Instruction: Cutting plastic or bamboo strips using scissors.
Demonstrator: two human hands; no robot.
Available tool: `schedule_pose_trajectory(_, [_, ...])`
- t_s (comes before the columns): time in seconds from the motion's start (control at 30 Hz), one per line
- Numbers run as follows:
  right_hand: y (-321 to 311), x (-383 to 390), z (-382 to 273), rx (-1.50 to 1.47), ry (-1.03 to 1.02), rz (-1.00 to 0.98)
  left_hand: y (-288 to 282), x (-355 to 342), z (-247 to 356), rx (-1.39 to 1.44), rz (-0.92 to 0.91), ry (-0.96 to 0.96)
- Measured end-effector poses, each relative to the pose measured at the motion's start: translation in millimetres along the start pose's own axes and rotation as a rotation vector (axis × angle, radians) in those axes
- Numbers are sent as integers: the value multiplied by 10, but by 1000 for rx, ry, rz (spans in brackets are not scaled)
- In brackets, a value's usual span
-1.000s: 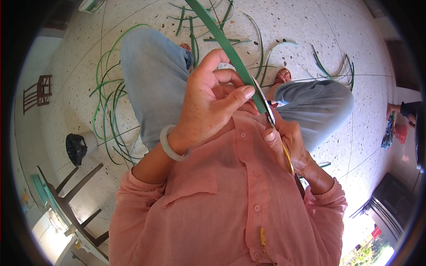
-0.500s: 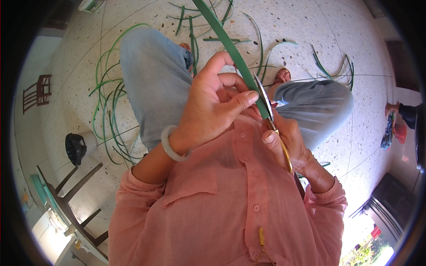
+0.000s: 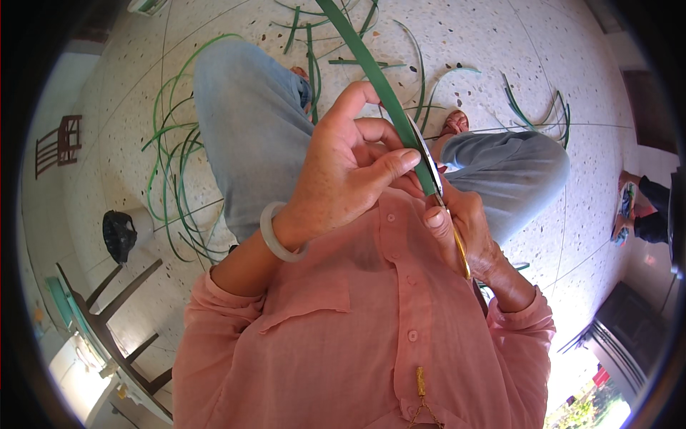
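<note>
The left hand (image 3: 343, 164) pinched a green strip (image 3: 368, 68) between its thumb and the fingers behind it; the forefinger curled, and the other fingers were bent, partly hidden by the strip. The right hand (image 3: 464, 230) gripped scissors (image 3: 460, 250) with gold handles, its thumb pressed along them; how its hidden fingers sat could not be told. The silver blades lay along the right edge of the strip, and how far apart they stood could not be told.

The strip's lower end was over the far edge of the pink shirt (image 3: 343, 357), and its upper part ran away from the shirt, out of view. A pale bracelet (image 3: 270, 232) circled the left wrist, at the shirt's left side. On the near part of the shirt hung a gold pendant (image 3: 421, 382).

Beyond the shirt, 2 knees in blue jeans (image 3: 246, 129) were spread apart. More strips (image 3: 311, 64) were scattered on the speckled floor (image 3: 493, 43) ahead of the shirt, and a looped heap (image 3: 163, 187) lay to its left. Farther left of the shirt were a black bag (image 3: 118, 236) and a wooden chair (image 3: 69, 139). Far to its right, another person's legs (image 3: 650, 229) showed.
</note>
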State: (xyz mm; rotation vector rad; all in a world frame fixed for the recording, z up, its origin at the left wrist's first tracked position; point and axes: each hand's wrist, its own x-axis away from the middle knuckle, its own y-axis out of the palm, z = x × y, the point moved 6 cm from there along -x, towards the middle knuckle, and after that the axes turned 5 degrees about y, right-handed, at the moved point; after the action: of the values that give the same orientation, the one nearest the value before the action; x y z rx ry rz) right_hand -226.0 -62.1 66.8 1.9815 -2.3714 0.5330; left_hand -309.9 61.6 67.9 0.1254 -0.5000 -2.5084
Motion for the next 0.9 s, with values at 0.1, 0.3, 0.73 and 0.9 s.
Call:
schedule_pose_trajectory(0.1, [17,-9,9,-46,-2,-7,5,3,-10,15,9,0])
schedule_pose_trajectory(0.3, [30,-4,9,-100,23,5,10,2,-16,34,13,4])
schedule_pose_trajectory(0.73, [7,22,25,-3,30,21,-102,-74,8,33,30,119])
schedule_pose_trajectory(0.9, [-5,-9,13,17,-13,-3,-43,-61,9,23,14,115])
